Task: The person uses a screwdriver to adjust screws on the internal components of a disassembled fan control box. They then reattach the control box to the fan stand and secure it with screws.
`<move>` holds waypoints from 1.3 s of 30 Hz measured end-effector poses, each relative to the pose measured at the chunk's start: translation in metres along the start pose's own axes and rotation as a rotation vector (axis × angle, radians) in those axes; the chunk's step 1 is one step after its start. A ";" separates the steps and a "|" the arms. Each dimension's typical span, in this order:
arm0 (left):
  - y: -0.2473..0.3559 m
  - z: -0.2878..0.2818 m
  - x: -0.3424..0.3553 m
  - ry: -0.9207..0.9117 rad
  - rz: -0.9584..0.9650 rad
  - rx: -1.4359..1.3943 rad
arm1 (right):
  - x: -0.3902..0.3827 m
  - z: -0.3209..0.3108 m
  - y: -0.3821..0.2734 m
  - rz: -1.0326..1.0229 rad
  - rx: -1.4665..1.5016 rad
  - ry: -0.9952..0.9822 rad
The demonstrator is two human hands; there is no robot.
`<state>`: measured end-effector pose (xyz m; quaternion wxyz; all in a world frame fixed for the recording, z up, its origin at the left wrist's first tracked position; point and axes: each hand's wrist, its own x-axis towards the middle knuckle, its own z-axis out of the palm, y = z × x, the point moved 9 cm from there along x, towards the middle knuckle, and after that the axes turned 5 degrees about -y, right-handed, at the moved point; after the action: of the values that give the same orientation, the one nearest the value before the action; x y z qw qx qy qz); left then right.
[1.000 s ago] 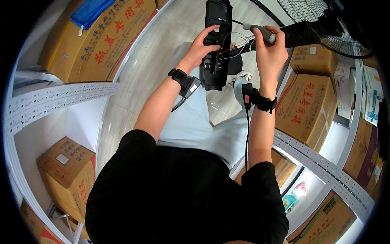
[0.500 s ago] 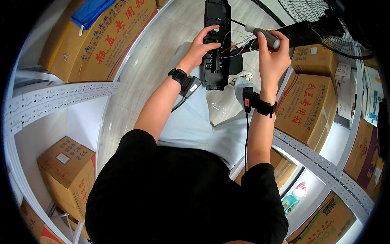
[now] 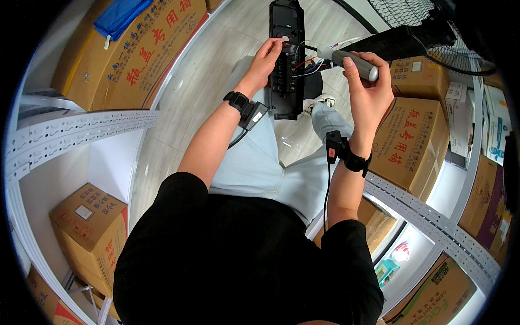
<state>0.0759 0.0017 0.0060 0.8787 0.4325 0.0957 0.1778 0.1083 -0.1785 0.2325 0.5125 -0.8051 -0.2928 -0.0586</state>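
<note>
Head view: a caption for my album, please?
Right hand grips a grey-handled tool; left hand at a black casing.

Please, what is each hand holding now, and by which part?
The right hand holds a screwdriver by its grey handle. The left hand is at the black panel; whether it grips anything there cannot be told.

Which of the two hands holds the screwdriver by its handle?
The right hand grips the screwdriver's grey handle; the left hand is at the black housing.

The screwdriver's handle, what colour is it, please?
The handle is mainly dark grey, shown best in the head view.
</note>
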 end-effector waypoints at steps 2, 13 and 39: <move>0.004 0.002 -0.003 0.004 0.007 0.033 | -0.001 0.001 0.003 -0.007 0.013 -0.003; -0.001 0.000 0.000 -0.016 0.008 -0.031 | -0.005 -0.004 0.009 0.025 0.097 0.017; -0.008 -0.007 0.002 0.011 -0.038 -0.210 | -0.026 0.012 0.018 -0.085 0.181 -0.164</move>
<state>0.0770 0.0034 -0.0047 0.9219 0.3354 0.0896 0.1722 0.0935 -0.1845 0.2026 0.5545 -0.7444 -0.3719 0.0125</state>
